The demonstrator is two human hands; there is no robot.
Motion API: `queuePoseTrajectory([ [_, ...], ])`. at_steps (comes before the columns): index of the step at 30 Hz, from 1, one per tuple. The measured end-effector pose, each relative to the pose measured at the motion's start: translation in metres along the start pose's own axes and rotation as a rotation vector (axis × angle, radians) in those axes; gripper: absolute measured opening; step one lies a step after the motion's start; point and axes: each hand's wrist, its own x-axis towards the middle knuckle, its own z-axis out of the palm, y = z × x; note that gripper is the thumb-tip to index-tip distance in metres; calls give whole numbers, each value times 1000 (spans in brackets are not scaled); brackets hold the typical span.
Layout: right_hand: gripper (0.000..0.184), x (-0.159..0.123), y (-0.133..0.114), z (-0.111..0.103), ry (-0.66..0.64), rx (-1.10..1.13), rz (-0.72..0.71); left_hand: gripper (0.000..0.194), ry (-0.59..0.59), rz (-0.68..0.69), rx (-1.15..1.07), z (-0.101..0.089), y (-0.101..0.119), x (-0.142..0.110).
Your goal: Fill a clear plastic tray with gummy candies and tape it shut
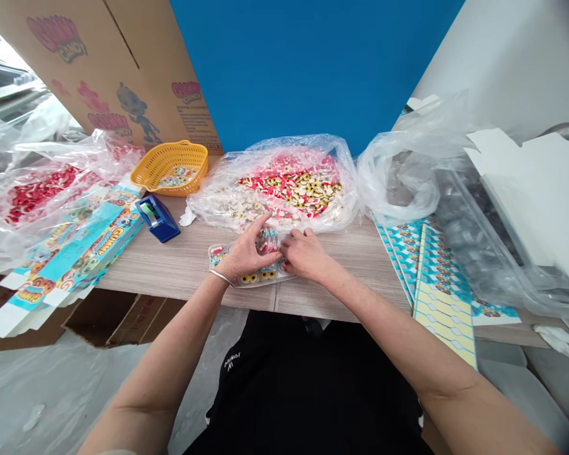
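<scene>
Pale wood-grained bench (171, 268) crosses the view, with a clear tray (260, 284) of small candies near its front edge. Over that tray lies the left hand (241, 254), thumb and forefinger spread around a round cluster; the right hand (308, 254) has its fingers curled down at the tray's right end, and I cannot tell whether they pinch anything. Well right of the tray, patterned card sheets (440, 284) overhang the bench edge, with clear plastic packaging (474, 234) farther right. Well left of it, a colourful printed box (80, 246) overhangs too. Just beyond the tray sits a plastic bag (260, 205) of red, white and yellow candies. Beyond and left of the tray are a blue tape dispenser (160, 221) and, farther back, a yellow basket (189, 185). Farthest behind the tray stand a brown carton (123, 69) and a blue panel (313, 69).
</scene>
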Motion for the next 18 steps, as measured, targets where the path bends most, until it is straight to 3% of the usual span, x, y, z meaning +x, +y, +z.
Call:
queuePoseTrajectory([
  [8,31,-27,25,-21,97,161,167,94,-111,112,151,7,32,9],
  [14,44,-37,26,8,85,304,225,92,-214,96,427,16,35,13],
  [18,43,-39,24,19,110,367,245,86,-296,64,615,17,31,13],
])
